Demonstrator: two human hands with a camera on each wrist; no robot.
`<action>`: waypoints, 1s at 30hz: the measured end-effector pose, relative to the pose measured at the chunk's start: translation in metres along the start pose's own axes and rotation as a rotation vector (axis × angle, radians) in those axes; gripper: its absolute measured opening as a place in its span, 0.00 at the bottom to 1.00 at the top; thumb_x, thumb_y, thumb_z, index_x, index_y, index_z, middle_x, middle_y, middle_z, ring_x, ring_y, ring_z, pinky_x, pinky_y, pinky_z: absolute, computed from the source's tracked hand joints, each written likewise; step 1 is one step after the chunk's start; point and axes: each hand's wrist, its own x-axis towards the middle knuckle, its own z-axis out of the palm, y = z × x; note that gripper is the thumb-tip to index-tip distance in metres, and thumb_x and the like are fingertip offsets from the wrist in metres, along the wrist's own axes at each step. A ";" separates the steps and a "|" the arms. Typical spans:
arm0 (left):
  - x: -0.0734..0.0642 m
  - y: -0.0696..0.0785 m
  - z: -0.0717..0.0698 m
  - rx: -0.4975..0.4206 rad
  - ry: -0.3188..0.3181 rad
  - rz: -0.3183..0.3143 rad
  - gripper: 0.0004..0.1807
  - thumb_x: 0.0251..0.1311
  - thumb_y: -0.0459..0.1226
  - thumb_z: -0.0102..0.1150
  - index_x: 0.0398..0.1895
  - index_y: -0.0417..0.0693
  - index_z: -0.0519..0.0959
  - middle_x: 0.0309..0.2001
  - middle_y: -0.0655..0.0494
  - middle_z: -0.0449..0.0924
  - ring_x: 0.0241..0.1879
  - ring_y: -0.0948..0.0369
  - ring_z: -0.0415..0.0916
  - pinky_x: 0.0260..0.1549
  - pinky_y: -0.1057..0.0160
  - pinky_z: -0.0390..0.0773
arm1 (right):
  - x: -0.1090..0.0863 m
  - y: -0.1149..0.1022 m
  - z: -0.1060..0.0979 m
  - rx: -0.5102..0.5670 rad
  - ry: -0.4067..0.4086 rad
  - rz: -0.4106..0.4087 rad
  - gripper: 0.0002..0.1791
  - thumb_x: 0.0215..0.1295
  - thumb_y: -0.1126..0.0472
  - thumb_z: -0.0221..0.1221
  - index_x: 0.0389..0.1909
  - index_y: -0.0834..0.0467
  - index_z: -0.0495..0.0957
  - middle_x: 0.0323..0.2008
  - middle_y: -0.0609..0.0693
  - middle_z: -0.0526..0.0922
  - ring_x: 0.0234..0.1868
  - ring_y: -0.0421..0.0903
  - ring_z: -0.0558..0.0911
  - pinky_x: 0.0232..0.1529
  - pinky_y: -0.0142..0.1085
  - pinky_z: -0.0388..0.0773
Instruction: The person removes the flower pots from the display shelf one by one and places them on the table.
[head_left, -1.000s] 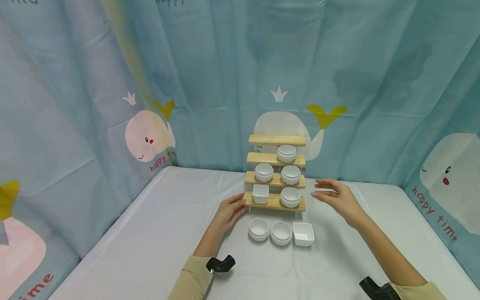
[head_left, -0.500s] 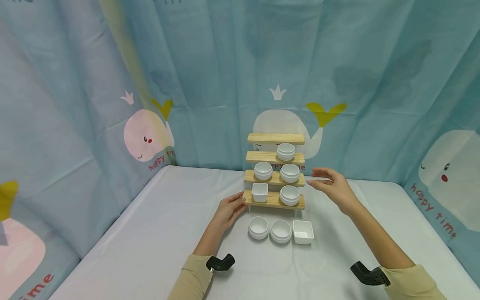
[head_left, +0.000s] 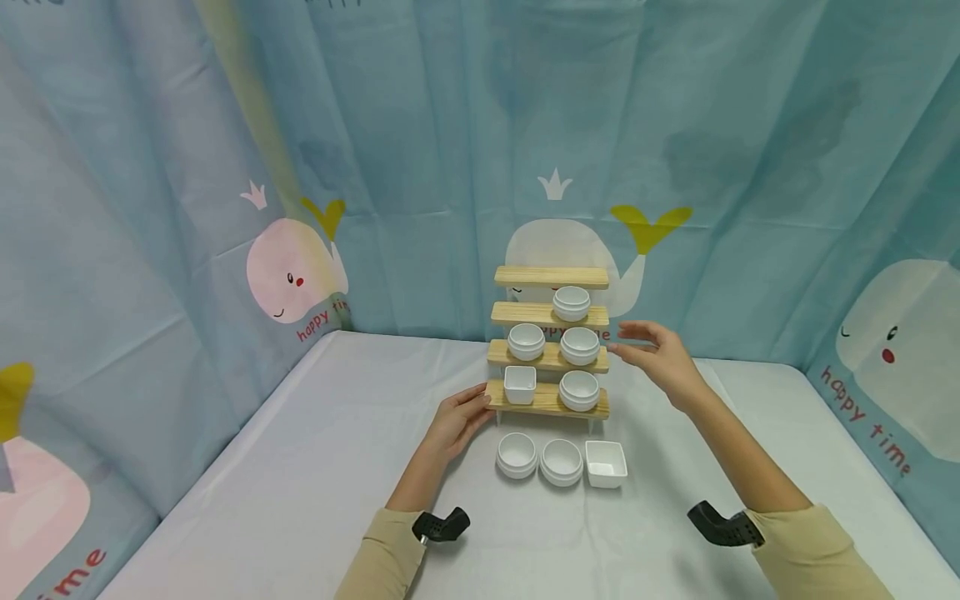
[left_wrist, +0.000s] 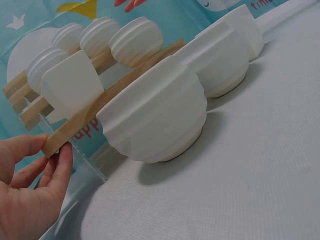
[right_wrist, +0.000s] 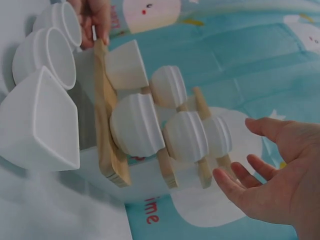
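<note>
A tiered stand with wooden shelves (head_left: 550, 406) and clear supports is upright at the back of the table. My left hand (head_left: 453, 423) pinches the left end of its lowest shelf (left_wrist: 80, 120), thumb on top and fingers beneath. My right hand (head_left: 666, 362) is beside the stand's right end, thumb and fingers spread and holding nothing; in the right wrist view a gap separates the hand (right_wrist: 285, 172) from the bowls. On the lowest shelf are a white square bowl (head_left: 520, 385) and a round one (head_left: 579, 391). Two round bowls (head_left: 527, 342) share the shelf above, and one (head_left: 572, 303) sits higher.
In front of the stand, two round white bowls (head_left: 517, 456) and a square one (head_left: 606, 464) stand in a row on the white tablecloth (head_left: 300, 467). A blue curtain (head_left: 420, 167) printed with whales hangs close behind the stand.
My right hand has moved left and slightly away from me, closer to the stand's right side. The left hand keeps its grip on the lowest shelf, and the bowls stay in place.
</note>
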 end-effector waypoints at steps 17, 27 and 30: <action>0.002 -0.002 -0.001 0.005 -0.006 0.009 0.26 0.78 0.25 0.51 0.75 0.25 0.64 0.73 0.26 0.66 0.64 0.50 0.78 0.60 0.63 0.84 | 0.020 -0.013 0.003 -0.010 0.008 -0.003 0.37 0.78 0.55 0.62 0.78 0.69 0.62 0.74 0.71 0.67 0.72 0.68 0.71 0.73 0.60 0.73; 0.001 -0.002 -0.001 0.010 -0.010 0.010 0.27 0.78 0.25 0.51 0.76 0.24 0.63 0.72 0.26 0.65 0.64 0.49 0.78 0.61 0.61 0.83 | 0.033 -0.017 0.006 0.011 0.020 0.024 0.35 0.79 0.58 0.61 0.77 0.69 0.62 0.74 0.70 0.67 0.69 0.67 0.75 0.72 0.52 0.77; 0.000 -0.001 -0.001 0.003 -0.005 0.005 0.26 0.78 0.25 0.51 0.76 0.25 0.64 0.73 0.26 0.65 0.64 0.49 0.77 0.61 0.62 0.83 | 0.035 -0.018 0.007 0.013 0.023 0.022 0.35 0.78 0.57 0.61 0.77 0.69 0.63 0.74 0.70 0.67 0.69 0.67 0.75 0.72 0.53 0.76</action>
